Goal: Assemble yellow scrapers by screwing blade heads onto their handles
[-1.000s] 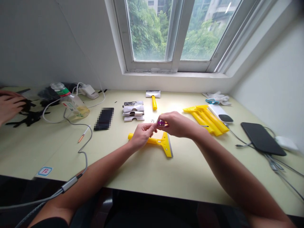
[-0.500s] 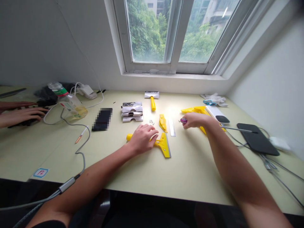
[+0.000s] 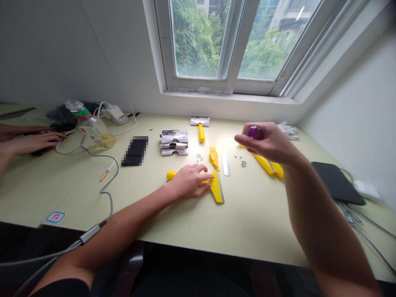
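Observation:
My left hand (image 3: 190,181) lies over the handle of a yellow scraper (image 3: 217,187), its fingers holding the tool against the table near the head. A grey blade runs along the scraper's right edge. Raised above the right side of the table, my right hand (image 3: 272,142) is closed around a screwdriver (image 3: 255,132); its purple handle end faces me and its shaft is hidden. Below that hand lie small screws and nuts (image 3: 243,163). Between the hands are a yellow plastic piece (image 3: 213,158) and a flat, clear-looking strip (image 3: 226,165). More small nuts (image 3: 199,157) lie left of them.
Behind are a scraper with a wrapped head (image 3: 201,132) and stacked white sleeves (image 3: 174,142). Yellow parts (image 3: 269,165) and a black pad (image 3: 337,181) are at right. A phone (image 3: 135,151), bottle (image 3: 93,128), cable (image 3: 108,194) and another person's hands (image 3: 40,142) are at left.
My right hand has lifted from the table with the screwdriver and turned it, uncovering the small screws and nuts. My left hand's fingers have stretched onto the scraper's head. The view has shifted slightly.

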Available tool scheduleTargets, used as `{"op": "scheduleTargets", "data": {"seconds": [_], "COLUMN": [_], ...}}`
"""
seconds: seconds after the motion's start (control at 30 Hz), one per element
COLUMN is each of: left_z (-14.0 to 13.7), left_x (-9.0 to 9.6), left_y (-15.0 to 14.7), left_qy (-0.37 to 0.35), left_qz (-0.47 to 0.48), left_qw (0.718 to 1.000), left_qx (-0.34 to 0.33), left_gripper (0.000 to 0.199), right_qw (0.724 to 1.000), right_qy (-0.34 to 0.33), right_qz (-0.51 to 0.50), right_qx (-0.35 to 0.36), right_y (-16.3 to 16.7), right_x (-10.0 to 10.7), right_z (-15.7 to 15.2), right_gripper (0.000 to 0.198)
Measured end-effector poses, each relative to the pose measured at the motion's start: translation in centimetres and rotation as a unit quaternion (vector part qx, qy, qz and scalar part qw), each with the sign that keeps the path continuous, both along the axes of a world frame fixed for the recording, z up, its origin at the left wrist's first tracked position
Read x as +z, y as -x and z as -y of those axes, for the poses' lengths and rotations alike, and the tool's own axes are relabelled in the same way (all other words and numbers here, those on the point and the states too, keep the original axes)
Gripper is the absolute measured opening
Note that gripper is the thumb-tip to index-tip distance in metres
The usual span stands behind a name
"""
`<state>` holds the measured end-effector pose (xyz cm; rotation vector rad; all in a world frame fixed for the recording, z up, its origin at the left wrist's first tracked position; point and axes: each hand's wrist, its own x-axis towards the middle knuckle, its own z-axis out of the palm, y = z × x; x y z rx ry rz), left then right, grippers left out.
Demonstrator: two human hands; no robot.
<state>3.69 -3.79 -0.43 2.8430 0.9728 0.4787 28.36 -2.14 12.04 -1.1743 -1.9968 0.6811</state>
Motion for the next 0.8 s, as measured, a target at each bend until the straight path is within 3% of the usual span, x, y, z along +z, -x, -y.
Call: {"op": "scheduleTargets", "data": {"seconds": [0.03, 0.1, 0.2, 0.3, 0.5, 0.8], "left_z": [0.0, -0.1, -0.2, -0.4, -0.6, -0.7], "left_x": [0.0, 0.0, 0.0, -0.2, -0.4, -0.4], "left_y": [0.0, 0.1, 0.3, 0.3, 0.3, 0.3], "left_qy": [0.006, 0.013, 0.015, 0.015, 0.020, 0.017], "left_qz": [-0.004, -0.010, -0.005, 0.009, 0.019, 0.004], "left_qw": [1.000, 1.000, 1.000, 1.000, 1.000, 1.000], "left_qx": [0.006, 0.016, 0.021, 0.021, 0.012, 0.018], "left_gripper": [0.027, 0.026, 0.024, 0.023, 0.023, 0.025], "right_qw": [0.994, 0.954, 0.902, 0.891, 0.887, 0.884], "right_qy": [0.012, 0.044, 0.084, 0.101, 0.058, 0.064], "right_qz": [-0.102, -0.272, -0.390, -0.416, -0.450, -0.449], "right_qx": [0.041, 0.117, 0.165, 0.151, 0.085, 0.117], "right_y": [0.9, 2.5, 4.5, 5.7, 6.4, 6.6], "right_x": [0.3, 0.4, -0.2, -0.7, -0.8, -1.3], "right_z": [0.9, 2.3, 3.2, 3.2, 3.0, 2.8], "right_gripper": [0.035, 0.035, 0.034, 0.034, 0.038, 0.035]}}
